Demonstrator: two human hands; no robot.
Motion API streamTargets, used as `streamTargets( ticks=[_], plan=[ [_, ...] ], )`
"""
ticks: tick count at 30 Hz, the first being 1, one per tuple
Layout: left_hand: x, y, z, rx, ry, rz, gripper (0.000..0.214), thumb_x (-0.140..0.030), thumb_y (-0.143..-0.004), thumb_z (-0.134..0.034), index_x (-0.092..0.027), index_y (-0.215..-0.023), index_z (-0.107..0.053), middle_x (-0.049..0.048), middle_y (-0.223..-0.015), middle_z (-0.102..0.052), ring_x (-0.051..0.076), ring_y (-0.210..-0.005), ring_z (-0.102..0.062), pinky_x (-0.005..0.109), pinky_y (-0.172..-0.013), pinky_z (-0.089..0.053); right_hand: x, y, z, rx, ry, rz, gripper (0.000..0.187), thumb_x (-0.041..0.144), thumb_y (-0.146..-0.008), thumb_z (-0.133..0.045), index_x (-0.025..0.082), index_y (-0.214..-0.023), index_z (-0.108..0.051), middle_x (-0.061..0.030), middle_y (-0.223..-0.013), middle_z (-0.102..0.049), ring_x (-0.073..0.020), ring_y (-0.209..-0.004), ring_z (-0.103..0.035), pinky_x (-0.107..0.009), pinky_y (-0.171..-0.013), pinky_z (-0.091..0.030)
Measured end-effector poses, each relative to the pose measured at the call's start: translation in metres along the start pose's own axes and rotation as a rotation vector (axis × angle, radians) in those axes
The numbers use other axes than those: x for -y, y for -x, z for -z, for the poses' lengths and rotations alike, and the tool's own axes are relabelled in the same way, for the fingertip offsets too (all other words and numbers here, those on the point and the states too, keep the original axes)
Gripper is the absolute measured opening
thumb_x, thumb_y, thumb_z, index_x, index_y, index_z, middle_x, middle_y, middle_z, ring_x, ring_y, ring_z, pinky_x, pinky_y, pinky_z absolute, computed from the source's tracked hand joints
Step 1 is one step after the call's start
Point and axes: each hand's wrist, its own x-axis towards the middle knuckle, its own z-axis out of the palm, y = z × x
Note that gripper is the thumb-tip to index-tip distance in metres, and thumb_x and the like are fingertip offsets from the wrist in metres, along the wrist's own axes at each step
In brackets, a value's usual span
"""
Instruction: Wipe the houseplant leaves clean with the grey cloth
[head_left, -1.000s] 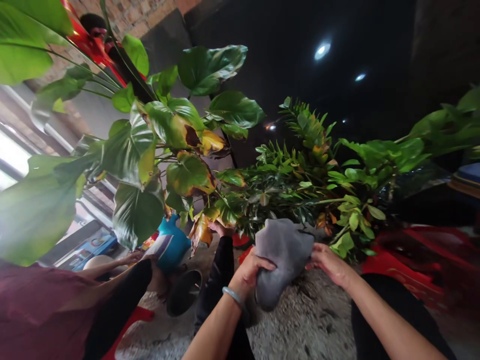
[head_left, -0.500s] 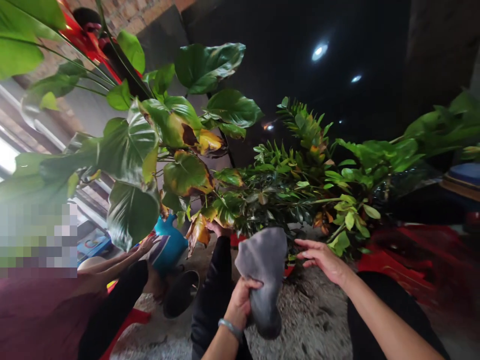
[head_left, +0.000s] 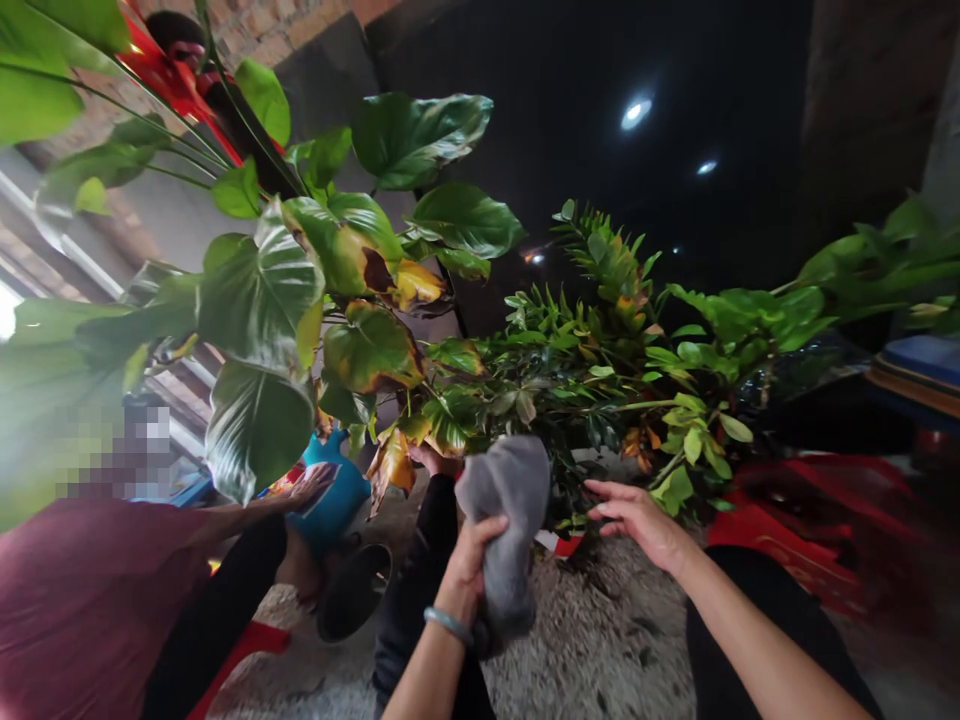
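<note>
My left hand (head_left: pixel 471 560), with a grey-green bangle at its wrist, is closed round a soft grey cloth (head_left: pixel 517 490). The cloth bunches upward above my fingers and its lower end hangs beside the wrist. My right hand (head_left: pixel 637 522) is open and holds nothing, its fingers stretched to the left near the low leaves. Just past both hands grows a dense small-leaved green plant (head_left: pixel 555 390). To the left, large broad leaves (head_left: pixel 259 290) hang, several of them yellow and brown at the edges.
At the left sits another person in a maroon shirt (head_left: pixel 90 600), a hand on a blue container (head_left: pixel 337 500). Near it stands a dark bucket (head_left: pixel 356 592). A red bag (head_left: pixel 795 520) lies at right. Rough grey ground (head_left: pixel 600 640) is below, a dark glossy panel (head_left: pixel 585 110) behind.
My left hand has shifted left and slightly up with the cloth, which is now more bunched. A red and white piece shows beside it. My right hand has hardly moved.
</note>
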Motion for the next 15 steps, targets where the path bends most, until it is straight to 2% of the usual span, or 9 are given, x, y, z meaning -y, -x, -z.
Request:
streamTargets(
  ticks=[2,4,6,9,11,13,15],
  plan=[
    [0.018,0.011,0.013,-0.016,-0.018,0.049,0.034,-0.009,-0.043,-0.074,-0.015,-0.076,-0.068,0.0038,-0.064,-0.074,0.020,-0.057,-0.067,0.030,-0.058,-0.054,0.001,0.001,0.000,-0.001,0.003,-0.007,0.034,0.019,-0.056,-0.069,0.018,-0.090,-0.077,-0.0106,-0.100,-0.076,-0.0225,-0.078,-0.071,-0.030,-0.058,-0.055],
    [0.013,0.016,0.018,-0.001,0.009,0.007,0.030,-0.011,-0.041,-0.075,-0.015,-0.069,-0.067,0.0041,-0.063,-0.073,0.021,-0.060,-0.068,0.031,-0.062,-0.055,0.002,0.001,0.000,-0.003,-0.010,-0.023,0.034,0.019,-0.056,-0.070,0.018,-0.089,-0.076,-0.0105,-0.100,-0.076,-0.0216,-0.075,-0.071,-0.030,-0.057,-0.054],
    [-0.014,0.013,0.012,0.053,0.042,-0.102,0.025,-0.013,-0.043,-0.076,-0.016,-0.066,-0.067,0.0023,-0.061,-0.072,0.021,-0.057,-0.067,0.031,-0.061,-0.054,0.003,0.001,-0.002,-0.005,-0.023,-0.040,0.034,0.018,-0.055,-0.071,0.018,-0.088,-0.076,-0.0106,-0.099,-0.076,-0.0204,-0.072,-0.071,-0.028,-0.056,-0.053],
    [-0.063,-0.003,-0.015,0.097,0.122,-0.268,0.017,-0.015,-0.053,-0.075,-0.018,-0.068,-0.068,-0.0015,-0.061,-0.072,0.017,-0.054,-0.065,0.028,-0.062,-0.053,0.004,0.000,-0.005,-0.013,-0.034,-0.052,0.035,0.017,-0.052,-0.072,0.019,-0.086,-0.077,-0.0094,-0.099,-0.076,-0.0182,-0.070,-0.069,-0.026,-0.055,-0.052],
    [-0.075,-0.016,-0.031,0.053,0.197,-0.321,0.014,-0.014,-0.058,-0.074,-0.018,-0.070,-0.067,-0.0031,-0.060,-0.071,0.014,-0.053,-0.064,0.026,-0.063,-0.053,0.004,0.000,-0.007,-0.026,-0.047,-0.052,0.035,0.017,-0.050,-0.072,0.020,-0.085,-0.077,-0.0083,-0.097,-0.076,-0.0172,-0.068,-0.068,-0.026,-0.054,-0.051],
    [-0.062,-0.023,-0.035,-0.002,0.227,-0.263,0.012,-0.014,-0.061,-0.073,-0.018,-0.069,-0.066,-0.0032,-0.055,-0.068,0.012,-0.048,-0.061,0.025,-0.060,-0.053,0.004,0.001,-0.008,-0.041,-0.052,-0.042,0.034,0.018,-0.051,-0.070,0.020,-0.084,-0.077,-0.0082,-0.094,-0.076,-0.0180,-0.068,-0.068,-0.027,-0.054,-0.051],
    [-0.027,-0.021,-0.022,-0.019,0.171,-0.111,0.013,-0.018,-0.060,-0.076,-0.018,-0.065,-0.064,-0.0019,-0.051,-0.064,0.013,-0.044,-0.059,0.026,-0.056,-0.053,0.003,0.001,-0.006,-0.038,-0.039,-0.026,0.034,0.021,-0.052,-0.069,0.019,-0.086,-0.077,-0.0090,-0.091,-0.076,-0.0209,-0.071,-0.069,-0.029,-0.056,-0.052]
  ],
)
